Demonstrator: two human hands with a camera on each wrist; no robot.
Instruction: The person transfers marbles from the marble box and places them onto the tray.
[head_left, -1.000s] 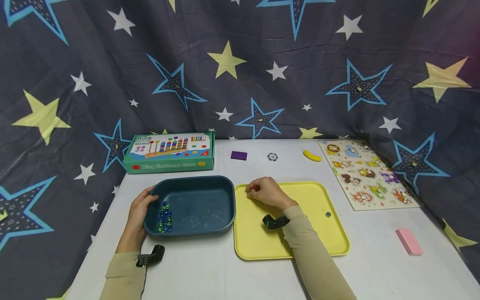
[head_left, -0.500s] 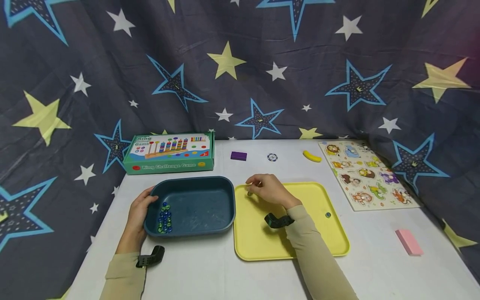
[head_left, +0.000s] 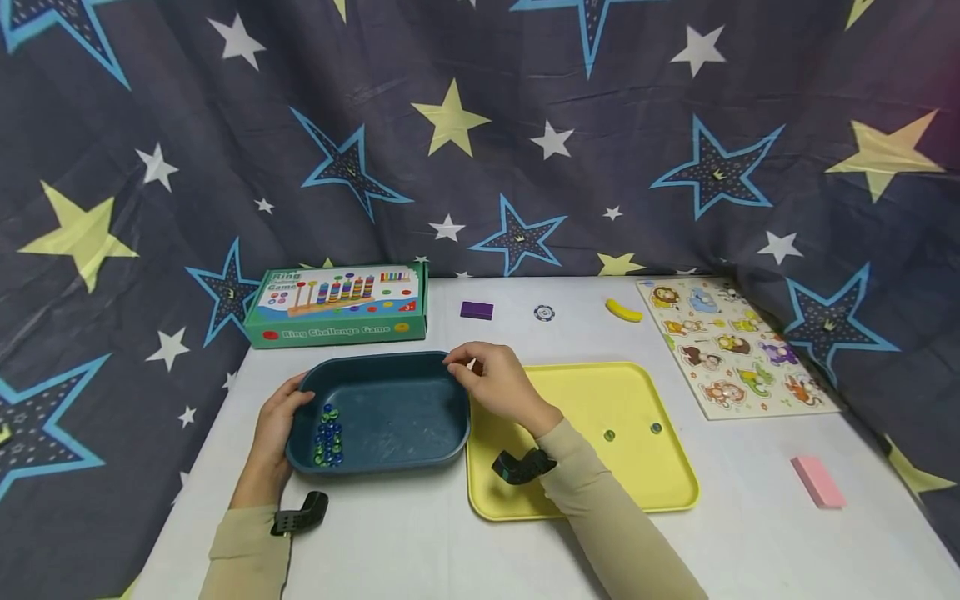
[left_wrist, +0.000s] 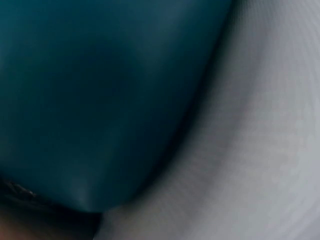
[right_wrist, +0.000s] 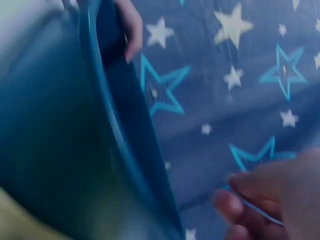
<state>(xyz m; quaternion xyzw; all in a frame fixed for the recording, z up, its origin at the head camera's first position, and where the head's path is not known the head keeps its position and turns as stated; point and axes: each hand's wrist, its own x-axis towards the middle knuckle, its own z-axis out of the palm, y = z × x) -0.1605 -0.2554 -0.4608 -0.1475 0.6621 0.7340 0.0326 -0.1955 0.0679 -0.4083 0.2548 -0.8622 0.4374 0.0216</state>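
My left hand (head_left: 277, 429) grips the left end of a dark blue plastic tub (head_left: 382, 358), thumb over the rim. Several blue and green glass marbles (head_left: 328, 437) lie bunched at the tub's left side. Over the tub's right rim, my right hand (head_left: 498, 383) has thumb and fingers pinched together on a marble that they hide. The right wrist view shows this hand (right_wrist: 270, 195) at the lower right, apart from the tub wall (right_wrist: 50, 125). On the yellow tray (head_left: 577, 383) sit a green marble (head_left: 609, 435) and a bluish marble (head_left: 656, 428). The tub fills most of the left wrist view.
Along the back are a green ring game box (head_left: 337, 308), a purple block (head_left: 477, 310), a poker chip (head_left: 543, 312) and a toy banana (head_left: 623, 310). To the right lie an animal puzzle board (head_left: 738, 350) and a pink block (head_left: 818, 482). A star-printed curtain hangs behind.
My right hand has lifted from the tray's upper left corner and moved left to the tub's rim. The green marble on the tray now shows beside the sleeve. My left hand stays put.
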